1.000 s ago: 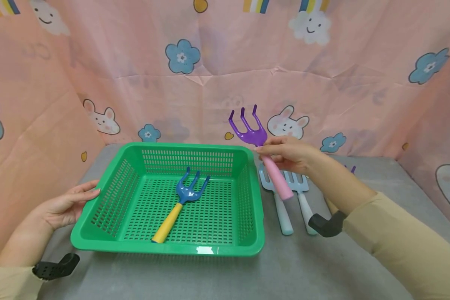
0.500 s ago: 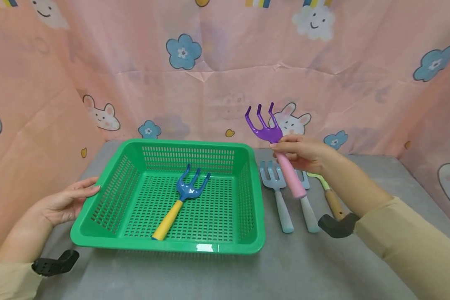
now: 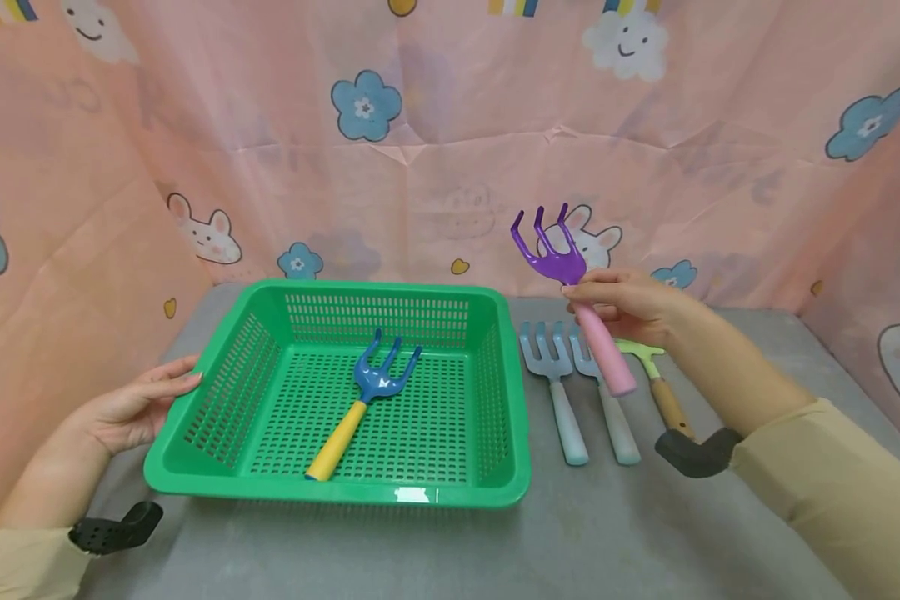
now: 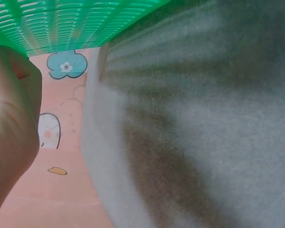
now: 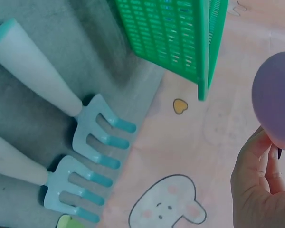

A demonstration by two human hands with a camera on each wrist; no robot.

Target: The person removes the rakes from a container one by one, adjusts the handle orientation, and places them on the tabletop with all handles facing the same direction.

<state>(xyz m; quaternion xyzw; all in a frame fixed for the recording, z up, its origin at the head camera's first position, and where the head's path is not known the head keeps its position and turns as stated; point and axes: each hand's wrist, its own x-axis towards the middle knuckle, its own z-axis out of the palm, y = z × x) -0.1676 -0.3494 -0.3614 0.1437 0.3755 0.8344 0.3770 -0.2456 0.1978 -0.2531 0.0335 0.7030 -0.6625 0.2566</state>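
Observation:
My left hand (image 3: 138, 408) grips the left rim of a green perforated plastic basket (image 3: 337, 493), thumb on the rim. Inside the basket lies a three-pronged hand rake with a blue head (image 3: 377, 382) and a yellow handle. My right hand (image 3: 630, 304) pinches a second hand rake, purple-headed (image 3: 558, 265) with a pink handle (image 3: 606, 354), near its neck. It is held up to the right of the basket, prongs upward. In the right wrist view, the handle's rounded end (image 5: 278, 99) looms close to the camera and hides part of the hand.
Two pale blue garden forks (image 3: 555, 367) (image 5: 69, 187) lie side by side right of the basket. Beyond them is a tool with a lime-green head (image 3: 642, 350) and wooden handle, partly behind the right forearm. A pink printed cloth (image 3: 450, 100) encloses the grey table (image 3: 450, 550).
My right hand has moved right with the purple-headed rake, away from the basket, uncovering the pale blue forks and the lime-green tool. My left hand and the basket have stayed put.

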